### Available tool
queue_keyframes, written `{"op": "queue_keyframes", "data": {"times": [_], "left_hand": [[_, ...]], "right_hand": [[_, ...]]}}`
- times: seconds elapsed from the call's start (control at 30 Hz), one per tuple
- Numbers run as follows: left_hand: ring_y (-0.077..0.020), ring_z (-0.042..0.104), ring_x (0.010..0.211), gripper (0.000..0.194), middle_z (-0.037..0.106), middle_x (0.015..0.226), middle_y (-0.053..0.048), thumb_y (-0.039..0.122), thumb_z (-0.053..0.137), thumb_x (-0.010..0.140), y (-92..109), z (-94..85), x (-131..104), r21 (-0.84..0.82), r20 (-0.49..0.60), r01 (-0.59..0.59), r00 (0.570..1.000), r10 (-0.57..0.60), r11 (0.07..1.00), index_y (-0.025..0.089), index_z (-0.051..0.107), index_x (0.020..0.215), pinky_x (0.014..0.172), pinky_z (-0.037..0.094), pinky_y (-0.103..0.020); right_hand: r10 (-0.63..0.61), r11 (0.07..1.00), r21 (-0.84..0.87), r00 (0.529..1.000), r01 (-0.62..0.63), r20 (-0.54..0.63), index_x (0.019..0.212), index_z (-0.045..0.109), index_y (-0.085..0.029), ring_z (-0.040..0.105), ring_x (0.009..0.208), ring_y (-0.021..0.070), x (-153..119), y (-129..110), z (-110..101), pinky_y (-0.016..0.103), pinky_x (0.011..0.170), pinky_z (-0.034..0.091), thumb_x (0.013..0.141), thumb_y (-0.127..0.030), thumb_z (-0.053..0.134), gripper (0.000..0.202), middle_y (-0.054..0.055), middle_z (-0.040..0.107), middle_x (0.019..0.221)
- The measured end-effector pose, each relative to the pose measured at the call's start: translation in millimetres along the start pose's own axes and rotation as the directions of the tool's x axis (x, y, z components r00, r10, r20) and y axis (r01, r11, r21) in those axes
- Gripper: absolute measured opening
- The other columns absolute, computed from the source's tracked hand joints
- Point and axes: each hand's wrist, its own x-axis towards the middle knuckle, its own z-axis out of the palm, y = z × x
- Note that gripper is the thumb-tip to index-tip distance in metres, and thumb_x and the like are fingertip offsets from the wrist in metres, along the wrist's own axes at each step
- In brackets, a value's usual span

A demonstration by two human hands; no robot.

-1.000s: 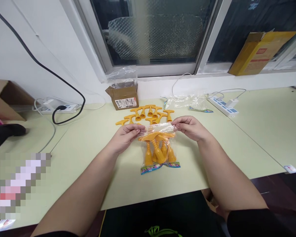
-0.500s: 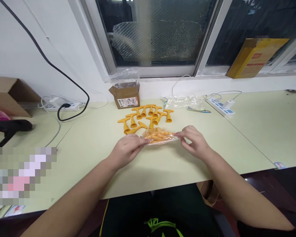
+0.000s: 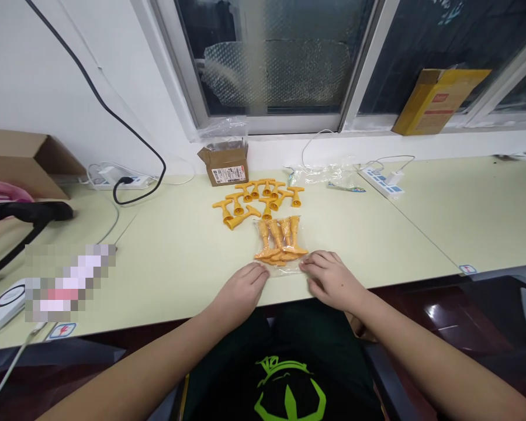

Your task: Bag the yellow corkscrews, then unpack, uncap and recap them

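Lowered and drawn nearer the front edge, the clear bag (image 3: 282,245) of yellow handles (image 3: 274,254) now lies on the table (image 3: 179,275). The left hand (image 3: 242,289) has its fingers bunched together at the near-left corner, while the right hand (image 3: 334,280) rests its fingertips on the near-right one, probably to keep the bag flat; whether either pinches is hard to tell. The yellow handles lie just beyond the fingertips, crossbars nearest.
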Motion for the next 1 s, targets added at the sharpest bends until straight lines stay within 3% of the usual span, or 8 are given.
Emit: {"op": "queue_keyframes", "data": {"times": [0.27,0.4,0.57,0.73,0.87,1.0], "left_hand": [[-0.0319,0.06,0.134,0.046,0.065,0.143,-0.016,0.015,0.041,0.102,5,5.8,-21,0.119,0.077,0.098,0.991,-0.108,0.988,0.014,0.06,0.143,0.115,0.046,-0.054],[-0.0337,0.054,0.14,0.046,0.063,0.146,-0.014,0.025,0.047,0.102,17,0.7,-26,0.124,0.016,0.153,0.988,-0.156,0.98,0.016,0.059,0.145,0.118,0.042,-0.053],[-0.0365,0.042,0.149,0.05,0.05,0.157,-0.02,0.02,0.047,0.098,41,-0.3,-19,0.154,-0.044,0.111,0.993,-0.105,0.982,0.005,0.057,0.145,0.126,0.028,-0.057],[-0.0366,0.054,0.137,0.058,0.058,0.149,-0.021,0.026,0.05,0.097,57,14.6,-1,0.095,-0.035,0.151,0.988,-0.148,0.984,0.007,0.05,0.151,0.117,0.042,-0.054],[-0.0394,0.056,0.13,0.062,0.061,0.143,-0.02,0.036,0.055,0.095,58,24.7,6,0.084,-0.027,0.179,0.984,-0.177,0.98,0.011,0.051,0.151,0.113,0.042,-0.059],[-0.0389,0.056,0.125,0.057,0.062,0.138,-0.021,0.034,0.06,0.089,59,27.1,6,0.077,-0.011,0.189,0.982,-0.189,0.979,0.013,0.059,0.142,0.111,0.043,-0.058]], "right_hand": [[0.12,0.988,-0.087,0.991,-0.124,-0.055,0.134,0.067,-0.022,0.057,0.132,0.032,-18,-13,11,0.051,0.108,0.043,0.102,-0.028,0.051,0.036,0.011,0.072,0.13],[0.14,0.985,-0.097,0.988,-0.146,-0.071,0.142,0.061,-0.023,0.053,0.14,0.032,-26,-20,15,0.054,0.116,0.037,0.103,-0.026,0.049,0.042,0.011,0.068,0.138],[0.165,0.982,-0.084,0.983,-0.171,-0.074,0.143,0.059,-0.021,0.047,0.143,0.0352,-25,-35,17,0.057,0.118,0.033,0.099,-0.027,0.053,0.046,0.013,0.064,0.141],[0.152,0.986,-0.055,0.984,-0.157,-0.09,0.132,0.065,-0.023,0.056,0.122,0.0332,-14,-44,15,0.056,0.113,0.037,0.088,-0.022,0.06,0.045,0.013,0.068,0.122],[0.176,0.982,-0.043,0.978,-0.181,-0.111,0.121,0.068,-0.02,0.056,0.115,0.0351,-5,-53,14,0.054,0.101,0.047,0.085,-0.022,0.062,0.037,0.015,0.066,0.118],[0.085,0.993,0.084,0.991,-0.077,-0.102,0.134,0.06,-0.018,0.057,0.119,0.0326,4,-67,25,0.051,0.107,0.048,0.088,-0.021,0.06,0.046,0.015,0.065,0.128]]}}
